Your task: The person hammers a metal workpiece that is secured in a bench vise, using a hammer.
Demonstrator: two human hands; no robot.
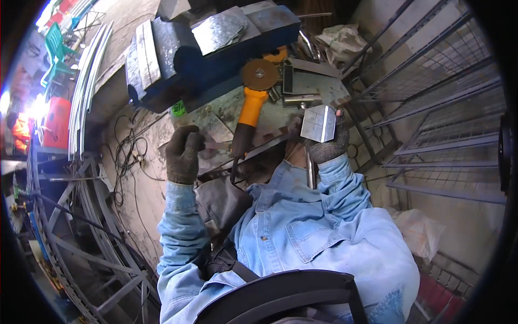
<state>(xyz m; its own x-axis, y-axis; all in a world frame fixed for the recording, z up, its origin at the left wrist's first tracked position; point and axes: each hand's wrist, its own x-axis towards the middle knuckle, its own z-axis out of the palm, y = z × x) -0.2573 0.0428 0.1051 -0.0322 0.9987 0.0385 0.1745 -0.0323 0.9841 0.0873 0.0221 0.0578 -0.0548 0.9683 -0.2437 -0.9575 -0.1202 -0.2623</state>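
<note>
My right hand (330, 151), in a dark glove, is closed on a small shiny metal plate (317, 124) with cut corners and holds it up flat side toward me. My left hand (182, 155), also gloved, is raised at the left with its fingers curled in, and nothing shows in them. Between the hands lies an angle grinder (250, 110) with an orange and black body and a brown disc, its cord end toward me. Just beyond the plate is a metal cylinder (302, 100), like a hammer head; its handle is partly hidden.
A blue metal block (216, 73) with loose sheet pieces (220, 31) on top stands beyond the grinder. Wire-mesh frames (431, 113) lean at the right. Steel bars (89, 89) and a metal frame (97, 254) fill the left, near tangled black cables (128, 146) on the floor.
</note>
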